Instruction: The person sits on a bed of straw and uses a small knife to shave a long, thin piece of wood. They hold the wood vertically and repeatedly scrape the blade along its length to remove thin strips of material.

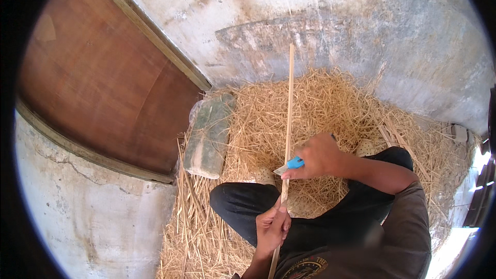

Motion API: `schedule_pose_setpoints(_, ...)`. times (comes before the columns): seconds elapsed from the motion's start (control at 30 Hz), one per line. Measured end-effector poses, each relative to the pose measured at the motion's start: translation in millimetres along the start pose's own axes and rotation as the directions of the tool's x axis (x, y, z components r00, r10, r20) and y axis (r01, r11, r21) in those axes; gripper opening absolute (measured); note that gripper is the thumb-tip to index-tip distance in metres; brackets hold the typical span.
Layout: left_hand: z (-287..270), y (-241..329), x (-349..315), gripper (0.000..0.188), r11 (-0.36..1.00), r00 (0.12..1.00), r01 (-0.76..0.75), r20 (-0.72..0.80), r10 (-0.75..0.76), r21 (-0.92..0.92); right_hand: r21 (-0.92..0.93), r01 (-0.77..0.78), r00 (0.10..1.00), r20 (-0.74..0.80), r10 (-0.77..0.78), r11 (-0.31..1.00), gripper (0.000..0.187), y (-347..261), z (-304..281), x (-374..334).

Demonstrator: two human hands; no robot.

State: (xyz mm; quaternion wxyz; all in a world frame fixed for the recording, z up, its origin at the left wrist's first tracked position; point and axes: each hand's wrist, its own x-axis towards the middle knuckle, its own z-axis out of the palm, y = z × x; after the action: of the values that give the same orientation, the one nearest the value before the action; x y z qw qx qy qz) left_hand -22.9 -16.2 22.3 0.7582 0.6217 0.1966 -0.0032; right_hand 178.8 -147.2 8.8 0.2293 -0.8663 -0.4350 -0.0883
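Note:
A long, thin strip of pale wood or bamboo point(290, 98) runs up from my lap toward the wall. My left hand point(272, 226) is closed around its lower part, thumb lying along the strip. Higher up, my right hand point(316, 156) grips a blue-handled utility knife point(295, 163). Its blade lies against the strip, a little above my left hand. The lower end of the strip passes under my left forearm and out of the picture.
Straw-like shavings point(330, 103) cover the floor around my bent legs. A greenish-grey block point(209, 134) lies at the left, beside a brown door panel point(108, 72) with a wooden frame. More strips point(188, 217) lie at the left. A stained wall point(361, 26) stands ahead.

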Motion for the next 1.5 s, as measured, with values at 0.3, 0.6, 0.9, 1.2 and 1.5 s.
schedule_pose_setpoints(0.3, 12, 12, -6, 0.038, 0.996, 0.997, 0.072, -0.012, -0.072, -0.044, -0.018, -0.156, 0.986, 0.054, 0.157, 0.988, 0.076, 21, -5, 11)
schedule_pose_setpoints(0.6, 0, -12, -1, 0.038, 0.999, 0.997, 0.019, 0.074, -0.016, -0.029, -0.055, -0.009, 1.000, -0.014, 0.008, 0.998, 0.079, 33, 10, 10)
schedule_pose_setpoints(0.9, 0, -19, -3, 0.037, 1.000, 0.997, -0.021, 0.075, 0.023, -0.018, -0.134, -0.148, 0.988, -0.057, 0.141, 0.980, 0.079, 59, 10, 23)
schedule_pose_setpoints(1.2, -5, -27, -20, 0.039, 0.999, 0.994, 0.029, 0.105, -0.032, 0.029, -0.149, -0.349, 0.937, -0.048, 0.345, 0.925, 0.078, 98, -6, 35)
schedule_pose_setpoints(1.5, -20, -35, -34, 0.037, 1.000, 0.975, 0.008, 0.222, -0.010, 0.012, 0.020, -0.751, 0.633, -0.262, 0.729, 0.660, 0.084, 201, -56, 50)
